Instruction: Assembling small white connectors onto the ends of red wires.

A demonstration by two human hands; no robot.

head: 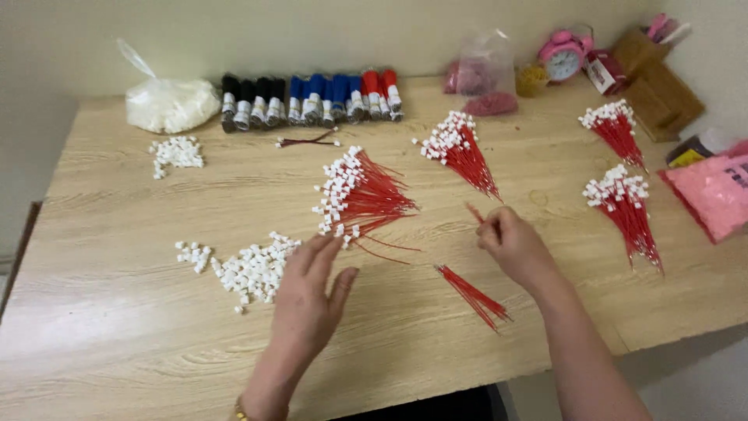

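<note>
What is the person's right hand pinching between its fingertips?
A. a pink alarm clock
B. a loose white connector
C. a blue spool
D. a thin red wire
D: the right hand pinches a thin red wire that sticks up from its fingertips, while the left hand lies flat by the loose white connectors.

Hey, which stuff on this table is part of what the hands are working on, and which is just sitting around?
In use:
right hand pinching a red wire
left hand by the loose white connectors
bare red wires
finished fan of wires

Lying about:
wire spools
pink clock
plastic bag
pink packet
</note>
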